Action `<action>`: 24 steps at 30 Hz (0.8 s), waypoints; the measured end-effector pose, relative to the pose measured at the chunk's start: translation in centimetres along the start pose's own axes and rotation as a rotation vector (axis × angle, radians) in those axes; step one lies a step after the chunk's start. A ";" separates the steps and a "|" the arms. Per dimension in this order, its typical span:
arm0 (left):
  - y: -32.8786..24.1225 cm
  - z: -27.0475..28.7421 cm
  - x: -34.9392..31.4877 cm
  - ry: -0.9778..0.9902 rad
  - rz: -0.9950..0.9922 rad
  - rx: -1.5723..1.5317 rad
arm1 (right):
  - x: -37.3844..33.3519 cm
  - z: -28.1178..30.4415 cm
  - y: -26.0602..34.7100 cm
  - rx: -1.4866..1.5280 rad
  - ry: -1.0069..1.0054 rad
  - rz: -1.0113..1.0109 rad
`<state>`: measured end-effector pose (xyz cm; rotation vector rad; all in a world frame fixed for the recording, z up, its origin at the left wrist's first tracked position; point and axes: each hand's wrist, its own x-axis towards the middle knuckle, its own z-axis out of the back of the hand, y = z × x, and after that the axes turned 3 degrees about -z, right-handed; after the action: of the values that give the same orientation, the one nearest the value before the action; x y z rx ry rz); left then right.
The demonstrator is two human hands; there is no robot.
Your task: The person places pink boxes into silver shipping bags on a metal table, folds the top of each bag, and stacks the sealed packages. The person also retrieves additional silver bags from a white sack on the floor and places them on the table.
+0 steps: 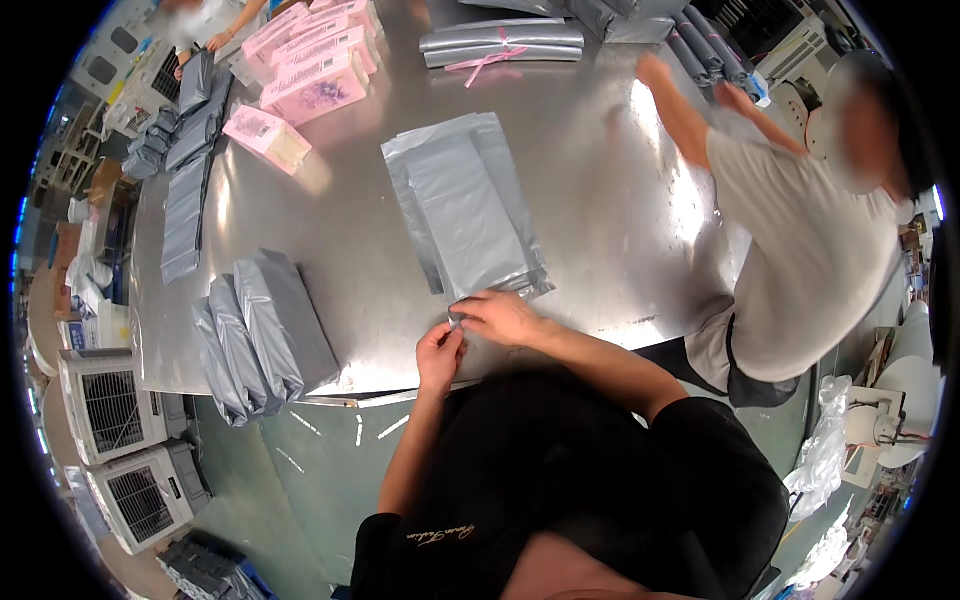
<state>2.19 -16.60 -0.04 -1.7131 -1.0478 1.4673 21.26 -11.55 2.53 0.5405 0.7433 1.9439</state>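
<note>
Grey bags (470, 210): a few flat, overlapping plastic bags on the metal bench (590, 220), straight ahead of the person, their long sides running away from the body; both grips are at their near end.
Left grip (440, 352): just off the near left corner of the bags, thumb and fingertips drawn together in a pinch on a small bit of grey film.
Right grip (497, 316): over the near edge of the bags, fingers curled, thumb and forefinger nearly closed on the same bit of film, almost touching the left fingertips.
Bags against grips: most of their length lies beyond both hands, uncovered.
Left of the bags: puffy grey packets (285, 325) side by side at the bench edge; farther off, pink boxes (318, 92).
Beyond the bags: a grey bundle (502, 45) tied with pink ribbon (490, 60).
Right side: a co-worker (810, 230) in a light shirt, hands near grey rolls (705, 45).
</note>
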 end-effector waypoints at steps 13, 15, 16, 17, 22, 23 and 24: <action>1.2 1.8 1.0 0.006 -0.015 0.080 | -21.2 6.9 -3.3 -0.275 0.264 -0.164; 2.2 2.6 0.6 -0.064 -0.062 0.050 | -30.7 11.3 -5.6 -0.700 0.975 -0.567; 2.1 3.3 0.9 -0.141 -0.331 0.288 | -33.3 13.5 -5.8 -0.684 1.253 -0.703; 1.8 3.9 1.4 -0.226 -0.608 0.526 | -32.7 15.2 -5.7 -0.583 1.287 -0.781; -9.9 2.4 1.2 0.151 -1.392 1.339 | -14.3 18.8 -3.4 -0.667 0.046 0.051; -10.5 2.0 1.4 0.226 -1.446 1.406 | -10.2 19.6 -3.2 -0.758 -0.087 0.308; -11.2 1.6 1.4 0.299 -1.501 1.473 | -7.4 19.6 -3.7 -0.800 -0.068 0.444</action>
<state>-1.14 -10.06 8.69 0.1111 -0.4464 0.4794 39.50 -11.47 13.53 0.2742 -0.2527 2.3948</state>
